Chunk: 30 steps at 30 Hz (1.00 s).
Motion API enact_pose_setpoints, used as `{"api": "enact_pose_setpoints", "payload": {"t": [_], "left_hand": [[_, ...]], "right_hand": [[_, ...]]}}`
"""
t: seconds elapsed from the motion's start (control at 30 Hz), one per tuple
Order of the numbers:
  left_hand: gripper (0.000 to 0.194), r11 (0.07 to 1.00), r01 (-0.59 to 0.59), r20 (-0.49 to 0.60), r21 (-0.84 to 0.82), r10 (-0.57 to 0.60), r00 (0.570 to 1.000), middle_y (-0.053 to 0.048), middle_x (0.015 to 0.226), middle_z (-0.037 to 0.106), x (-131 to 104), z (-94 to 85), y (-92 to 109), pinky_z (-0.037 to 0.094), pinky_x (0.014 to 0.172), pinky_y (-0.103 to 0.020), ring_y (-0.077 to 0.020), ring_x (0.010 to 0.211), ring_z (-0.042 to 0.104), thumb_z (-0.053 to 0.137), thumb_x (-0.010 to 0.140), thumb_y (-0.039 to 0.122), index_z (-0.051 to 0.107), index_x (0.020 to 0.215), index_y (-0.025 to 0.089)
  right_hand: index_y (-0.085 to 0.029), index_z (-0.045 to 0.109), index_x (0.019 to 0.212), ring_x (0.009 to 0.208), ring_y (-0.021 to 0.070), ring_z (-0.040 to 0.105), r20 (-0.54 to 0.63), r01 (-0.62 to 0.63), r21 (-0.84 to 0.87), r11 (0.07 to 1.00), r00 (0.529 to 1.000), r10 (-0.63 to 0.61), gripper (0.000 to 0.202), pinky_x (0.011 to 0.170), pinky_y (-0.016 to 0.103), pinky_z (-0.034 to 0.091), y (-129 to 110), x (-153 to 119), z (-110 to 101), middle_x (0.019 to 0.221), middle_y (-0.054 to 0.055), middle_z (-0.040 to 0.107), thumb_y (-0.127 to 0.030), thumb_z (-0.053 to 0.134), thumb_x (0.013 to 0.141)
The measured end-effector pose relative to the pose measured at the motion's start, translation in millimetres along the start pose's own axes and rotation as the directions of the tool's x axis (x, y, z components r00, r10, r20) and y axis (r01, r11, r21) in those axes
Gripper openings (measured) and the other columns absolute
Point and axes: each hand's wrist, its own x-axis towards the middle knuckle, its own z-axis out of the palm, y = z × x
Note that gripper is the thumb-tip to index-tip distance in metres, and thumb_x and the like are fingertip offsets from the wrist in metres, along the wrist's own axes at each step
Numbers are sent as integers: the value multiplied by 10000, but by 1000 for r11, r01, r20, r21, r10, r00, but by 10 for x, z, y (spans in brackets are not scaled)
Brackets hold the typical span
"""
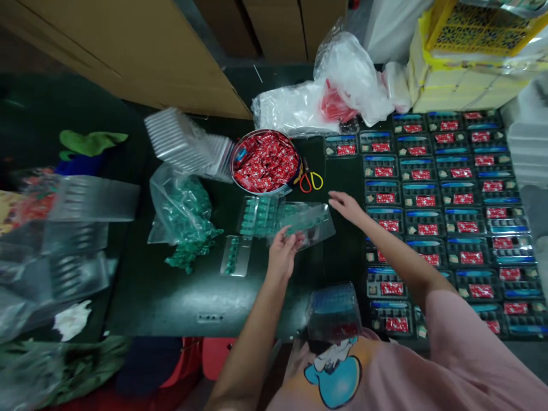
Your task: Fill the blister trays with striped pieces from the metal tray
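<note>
My left hand (284, 251) has its fingers closed on the near left corner of a clear plastic tray (314, 228), which lies tilted and has green pieces along it. To its right, my right hand (345, 206) is held over the dark table with fingers apart, holding nothing. Left of the tray stand more clear trays with green pieces (259, 216). A small clear tray (242, 257) with one row of green pieces lies nearer the front. A clear bag (182, 200) spills green pieces onto the table.
A round tin (266, 161) holds red packets, with scissors (315, 180) beside it. Filled black trays (423, 200) cover the right side. Stacked clear trays (175, 140) stand behind the bag; others (334, 311) stand at the front edge. White plastic bags (291, 108) lie at the back.
</note>
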Motion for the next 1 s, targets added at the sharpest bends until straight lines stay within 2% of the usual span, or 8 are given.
{"api": "enact_pose_setpoints", "payload": {"t": [0.1, 0.2, 0.3, 0.43, 0.53, 0.63, 0.83, 1.0], "left_hand": [[532, 1000, -3, -66, -2, 2, 998, -34, 956, 718, -74, -148, -20, 546, 809, -315, -165, 871, 705, 835, 669, 381, 597, 1126, 247], [521, 1000, 5, -110, -7, -6, 994, -29, 963, 723, -239, -252, -20, 542, 814, -298, -165, 907, 702, 844, 660, 385, 610, 1110, 263], [501, 1000, 11, -162, -29, -15, 987, -33, 989, 724, -397, -306, -26, 544, 798, -283, -166, 918, 705, 852, 655, 379, 623, 1086, 267], [491, 998, 42, -190, -50, -51, 980, -40, 999, 728, -498, -326, -57, 552, 777, -291, -174, 906, 709, 854, 655, 367, 630, 1081, 270], [475, 996, 56, -170, -65, -67, 983, -36, 987, 732, -490, -318, -64, 553, 775, -292, -171, 904, 706, 850, 663, 378, 633, 1073, 279], [440, 997, 26, -164, -78, -38, 986, -37, 985, 731, -422, -302, -34, 553, 771, -290, -166, 900, 703, 837, 683, 398, 636, 1057, 280], [387, 996, -30, -113, -87, 20, 993, -13, 954, 724, -154, -171, -11, 544, 781, -279, -142, 883, 693, 779, 746, 466, 617, 1042, 275], [388, 997, 47, -65, -67, -52, 997, -14, 900, 705, 90, 87, -232, 535, 725, -272, -146, 820, 697, 775, 751, 473, 589, 989, 230]], "right_hand": [[-117, 588, 1287, 1316, 286, 439, -147, 26, -423, 906, 984, -97, 419, 1096, 489, 388, 70, 774, -198, 1360, 187, 522, -251, 589, 890], [-73, 531, 1342, 1332, 317, 400, -186, -69, -639, 766, 980, -67, 415, 1049, 518, 398, 150, 1343, -349, 1392, 228, 479, -125, 434, 942], [-83, 600, 1248, 1250, 324, 453, -182, -91, -746, 659, 981, -70, 400, 993, 511, 407, 223, 1577, -398, 1283, 223, 547, -74, 323, 960], [-63, 613, 1218, 1152, 308, 479, -91, 21, -818, 575, 982, -164, 429, 976, 504, 371, 258, 1574, -389, 1199, 226, 585, -76, 262, 972], [-60, 617, 1213, 1124, 299, 478, -34, 35, -845, 534, 992, -119, 424, 953, 459, 353, 237, 1458, -384, 1196, 223, 586, -79, 267, 975], [-93, 636, 1188, 1097, 289, 484, 15, 49, -861, 507, 997, -71, 389, 924, 419, 345, 220, 1194, -360, 1177, 197, 605, -105, 306, 983], [-136, 646, 1183, 1056, 285, 514, 185, 144, -832, 536, 982, 23, 339, 874, 392, 361, 225, 149, -115, 1128, 183, 631, -126, 378, 975], [-133, 685, 1099, 1106, 303, 512, 242, 128, -762, 635, 965, 96, 307, 908, 428, 396, 254, -664, 74, 1134, 198, 636, -148, 409, 967]]}}
